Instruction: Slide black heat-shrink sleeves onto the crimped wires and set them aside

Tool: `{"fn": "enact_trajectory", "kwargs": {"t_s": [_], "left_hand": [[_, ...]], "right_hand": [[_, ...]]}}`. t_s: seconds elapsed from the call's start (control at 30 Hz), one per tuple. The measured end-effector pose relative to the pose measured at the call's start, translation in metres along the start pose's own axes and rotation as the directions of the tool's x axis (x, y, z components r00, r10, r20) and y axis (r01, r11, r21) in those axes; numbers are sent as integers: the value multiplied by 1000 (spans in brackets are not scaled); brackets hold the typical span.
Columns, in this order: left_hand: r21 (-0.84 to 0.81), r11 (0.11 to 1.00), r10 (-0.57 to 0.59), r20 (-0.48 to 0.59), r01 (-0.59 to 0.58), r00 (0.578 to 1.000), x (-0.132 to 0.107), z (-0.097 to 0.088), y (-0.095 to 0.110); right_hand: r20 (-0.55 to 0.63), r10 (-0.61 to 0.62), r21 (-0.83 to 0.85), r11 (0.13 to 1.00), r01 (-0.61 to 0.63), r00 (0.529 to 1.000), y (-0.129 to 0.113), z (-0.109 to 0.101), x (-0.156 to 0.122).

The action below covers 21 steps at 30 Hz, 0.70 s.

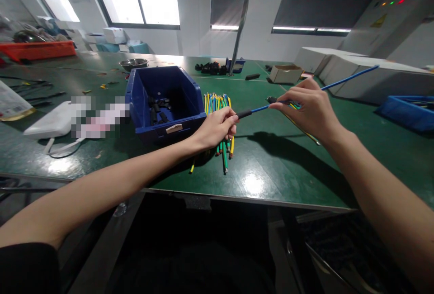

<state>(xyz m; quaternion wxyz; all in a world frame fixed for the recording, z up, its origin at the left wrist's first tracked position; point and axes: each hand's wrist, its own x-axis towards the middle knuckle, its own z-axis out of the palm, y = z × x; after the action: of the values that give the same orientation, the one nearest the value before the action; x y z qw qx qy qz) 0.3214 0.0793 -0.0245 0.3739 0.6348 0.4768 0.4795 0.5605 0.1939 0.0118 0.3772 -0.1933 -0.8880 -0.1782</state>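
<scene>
My left hand [217, 127] pinches a short black sleeve [243, 114] fitted on the near end of a long blue wire [349, 77]. The wire runs up and to the right, past my right hand [310, 106], which grips it further along together with a few yellow-green wires [303, 130] that hang below the palm. Both hands hover over a green table [271, 167]. Under my left hand lies a bundle of green, yellow and blue wires [219, 104]. A blue bin [164, 101] holding several black sleeves stands just left of it.
A white device [56, 122] with a cord lies at the left. At the back are a metal bowl [134, 63], black parts [210, 68], a small cardboard box [285, 73] and a vertical pole [241, 25]. A blue tray [407, 111] sits at the right, and white boxes [359, 74] behind it.
</scene>
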Motion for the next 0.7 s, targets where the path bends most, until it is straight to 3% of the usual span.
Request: {"fn": "enact_trajectory", "kwargs": {"t_s": [0.33, 0.57, 0.7], "left_hand": [[-11, 1000, 27, 2, -27, 1000, 0, -1, -1], [-74, 997, 40, 41, -37, 998, 2, -3, -4], [-214, 977, 30, 70, -14, 997, 0, -2, 2]], "right_hand": [[-189, -100, -172, 983, 67, 977, -8, -8, 2], [-184, -94, -135, 988, 70, 978, -6, -5, 1], [-164, -91, -117, 990, 72, 982, -10, -8, 2]]}}
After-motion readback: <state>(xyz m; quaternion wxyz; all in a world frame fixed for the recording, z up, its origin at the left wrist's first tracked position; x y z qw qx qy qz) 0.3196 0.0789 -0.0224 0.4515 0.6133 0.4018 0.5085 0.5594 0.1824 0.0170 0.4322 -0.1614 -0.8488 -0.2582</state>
